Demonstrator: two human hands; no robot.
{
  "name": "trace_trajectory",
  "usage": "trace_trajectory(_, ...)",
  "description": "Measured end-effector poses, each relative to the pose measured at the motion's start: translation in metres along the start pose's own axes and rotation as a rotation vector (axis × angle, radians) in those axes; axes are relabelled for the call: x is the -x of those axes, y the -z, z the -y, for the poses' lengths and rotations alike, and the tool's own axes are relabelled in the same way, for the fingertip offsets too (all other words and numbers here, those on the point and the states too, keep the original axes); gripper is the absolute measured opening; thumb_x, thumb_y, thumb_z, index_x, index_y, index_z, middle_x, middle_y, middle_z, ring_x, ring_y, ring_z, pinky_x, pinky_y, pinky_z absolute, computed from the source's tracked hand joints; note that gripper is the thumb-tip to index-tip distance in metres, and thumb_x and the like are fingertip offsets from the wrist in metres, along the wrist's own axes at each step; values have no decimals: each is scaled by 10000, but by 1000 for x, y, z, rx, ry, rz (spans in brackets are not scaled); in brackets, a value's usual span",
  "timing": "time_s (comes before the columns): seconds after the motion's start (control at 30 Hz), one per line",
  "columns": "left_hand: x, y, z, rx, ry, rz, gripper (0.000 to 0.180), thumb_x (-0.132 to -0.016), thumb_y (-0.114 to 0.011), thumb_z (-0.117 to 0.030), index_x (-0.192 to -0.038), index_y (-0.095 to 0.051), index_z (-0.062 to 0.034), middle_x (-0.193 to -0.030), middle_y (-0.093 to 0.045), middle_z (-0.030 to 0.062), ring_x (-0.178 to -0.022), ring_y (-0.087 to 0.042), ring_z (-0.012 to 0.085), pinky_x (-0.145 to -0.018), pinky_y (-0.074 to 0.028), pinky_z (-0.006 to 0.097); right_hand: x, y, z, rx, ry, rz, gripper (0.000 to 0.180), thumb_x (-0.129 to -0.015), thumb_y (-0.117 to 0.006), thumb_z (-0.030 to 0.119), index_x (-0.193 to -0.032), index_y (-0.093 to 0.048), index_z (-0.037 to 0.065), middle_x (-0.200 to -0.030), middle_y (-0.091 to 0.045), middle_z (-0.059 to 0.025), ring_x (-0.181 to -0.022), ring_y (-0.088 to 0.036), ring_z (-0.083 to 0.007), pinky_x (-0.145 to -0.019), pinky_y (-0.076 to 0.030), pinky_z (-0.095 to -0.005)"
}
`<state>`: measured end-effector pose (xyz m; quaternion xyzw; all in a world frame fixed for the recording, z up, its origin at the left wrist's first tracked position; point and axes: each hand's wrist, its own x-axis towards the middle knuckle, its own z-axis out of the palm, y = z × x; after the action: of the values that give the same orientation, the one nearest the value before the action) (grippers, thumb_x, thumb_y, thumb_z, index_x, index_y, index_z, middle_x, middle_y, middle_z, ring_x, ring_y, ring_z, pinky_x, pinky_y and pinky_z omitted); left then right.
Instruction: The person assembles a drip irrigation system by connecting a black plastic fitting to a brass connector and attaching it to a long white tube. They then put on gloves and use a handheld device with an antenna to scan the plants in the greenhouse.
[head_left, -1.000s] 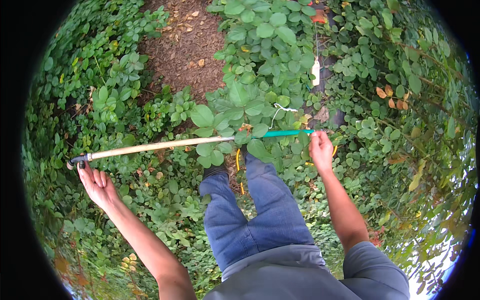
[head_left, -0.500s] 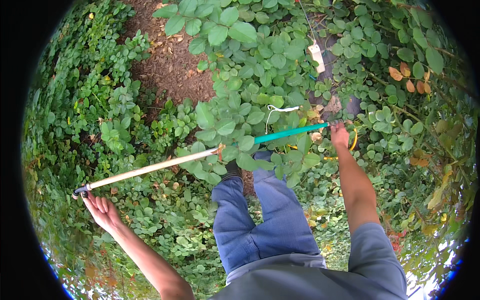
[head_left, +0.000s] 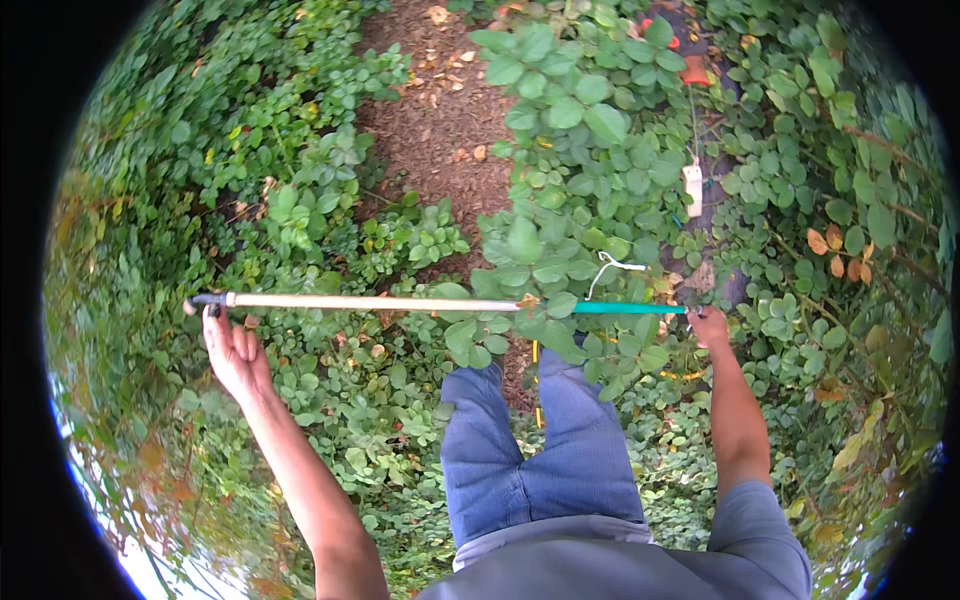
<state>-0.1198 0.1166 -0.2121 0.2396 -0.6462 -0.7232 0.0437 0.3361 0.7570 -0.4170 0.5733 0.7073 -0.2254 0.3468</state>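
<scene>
A long spray wand (head_left: 380, 302) lies nearly level across the view, with a cream shaft, a green sleeve on its right part and a dark double-ended nozzle (head_left: 210, 300) at its left tip. My left hand (head_left: 236, 360) pinches at the underside of that nozzle; its other fingers are loosely curled. At the far right, my right hand (head_left: 710, 328) is closed round the green end, its fingers partly hidden. Rose-like leaves (head_left: 560, 335) cover part of the shaft near its middle. A yellow hose (head_left: 682, 376) shows in pieces by my right forearm and between my legs.
Dense leafy bushes (head_left: 250, 150) stand on both sides. A mulch path (head_left: 435, 140) runs ahead between them. A white tag-like block (head_left: 693, 190) hangs on a wire at the right, below an orange object (head_left: 696, 70). A white cord (head_left: 612, 265) loops over leaves near the green sleeve.
The wand has swung from slanting down at the left to nearly level, as my left hand rose. The view has shifted, so the path and bushes sit farther right and lower.
</scene>
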Motion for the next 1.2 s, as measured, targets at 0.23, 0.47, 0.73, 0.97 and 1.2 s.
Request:
trace_trajectory(0.23,38,-15,-20,81,-13,-68,204,-1029,-537,-173,-1207,-602,-96,-1140,-683,119,-433,-370,9,-358,-279,172,196,74,275,-513,763,62,374,-949,-630,182,-1273,-567,8,-1083,-696,-150,-940,-691,-216,-841,-544,-339)
trace_trajectory(0.47,58,-13,-35,169,68,-19,284,-993,-616,-160,-1244,-588,-31,-696,-548,-41,-424,-366,17,-367,-266,195,409,-13,497,-267,1383,541,475,-963,-617,306,-1316,-525,2,-1177,-667,-171,-1031,-672,-272,-899,-533,-378)
trace_trajectory(0.73,55,29,-30,87,-44,45,304,-957,-660,-98,-1256,-645,-48,-996,-623,-8,-574,-428,-12,-477,-349,172,475,-87,523,-49,1432,323,276,-1017,-535,258,-1133,-564,10,-805,-639,-155,-736,-642,-301,-699,-503,-399)
trace_trajectory(0.97,70,49,-65,-291,-7,-25,307,-861,-735,-101,-1161,-685,-63,-947,-690,46,-552,-501,66,-518,-441,240,468,-105,517,2,1381,521,318,-1042,-463,293,-1165,-571,20,-738,-585,-120,-673,-578,-221,-641,-465,-368)
trace_trajectory(1.2,86,53,-62,-471,-238,-135,275,-808,-790,-132,-1057,-715,-46,-916,-712,72,-632,-617,134,-566,-506,275,473,-110,516,-66,1341,776,269,-1069,-427,330,-1032,-511,77,-704,-406,82,-557,-333,-22,-468,-279,-202)
